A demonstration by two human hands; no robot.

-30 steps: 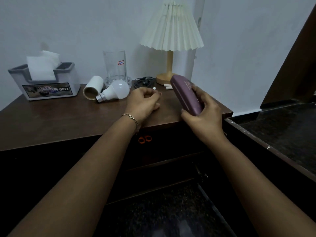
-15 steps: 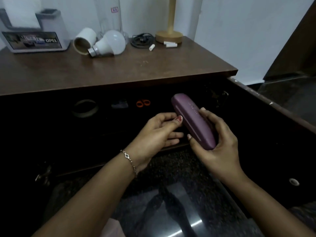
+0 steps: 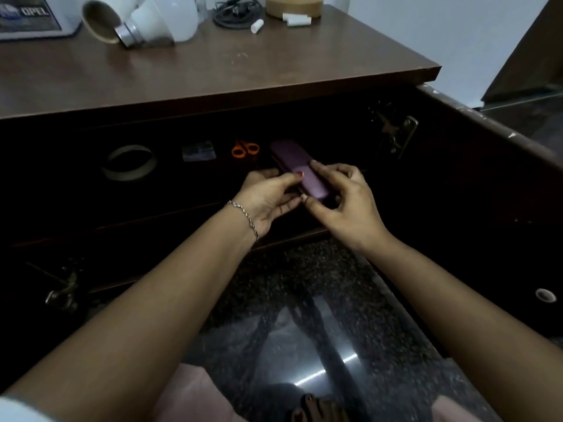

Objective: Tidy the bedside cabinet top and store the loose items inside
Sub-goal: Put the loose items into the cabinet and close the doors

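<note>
Holds a purple hard case [image 3: 297, 166] with both hands inside the open bedside cabinet [image 3: 457, 184], at the upper shelf, just right of orange-handled scissors [image 3: 243, 148]. Pinches its near end with the left hand [image 3: 271, 196], thumb on top and fingers curled beneath. Curls the right hand [image 3: 344, 202] round the case's right side, forefinger on top, thumb at the near tip. Cannot tell whether the case rests on the shelf or hangs just above it.

Further left on the same shelf: a small packet [image 3: 198, 151], then a tape roll [image 3: 129, 162]. Up on the cabinet top [image 3: 213, 71], along the far edge from left to right: a tissue box [image 3: 30, 16], a white tube [image 3: 100, 16] touching a light bulb [image 3: 161, 21], a coiled black cable [image 3: 234, 12], small white cylinders [image 3: 256, 25] and a wooden lamp base [image 3: 294, 4].
</note>
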